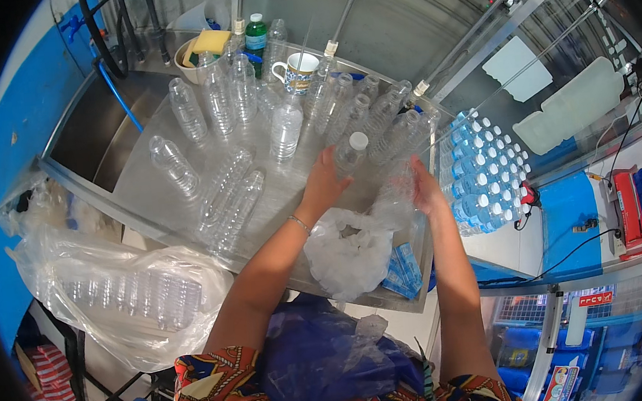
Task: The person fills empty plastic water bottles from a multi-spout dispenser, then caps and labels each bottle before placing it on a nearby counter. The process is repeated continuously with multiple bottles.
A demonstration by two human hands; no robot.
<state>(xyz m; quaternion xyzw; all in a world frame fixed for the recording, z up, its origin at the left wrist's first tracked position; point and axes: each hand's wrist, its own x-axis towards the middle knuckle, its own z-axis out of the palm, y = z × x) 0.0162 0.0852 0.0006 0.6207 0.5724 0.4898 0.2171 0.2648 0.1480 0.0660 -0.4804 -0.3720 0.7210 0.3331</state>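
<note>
My left hand is at the left side of a clear plastic bottle with a white cap, its fingers against or close to it. My right hand is at the right, beside a blurred clear plastic thing; whether it grips this cannot be told. Several uncapped clear bottles stand just beyond both hands. More stand on the left, and two lean or lie near the front edge. A translucent plastic bag lies below my hands, beside blue printed wrappers.
Packed water bottles with white caps stand right of the steel counter. At its back are a patterned mug, a green bottle and a bowl with sponges. A large bag of bottles sits lower left, below the sink.
</note>
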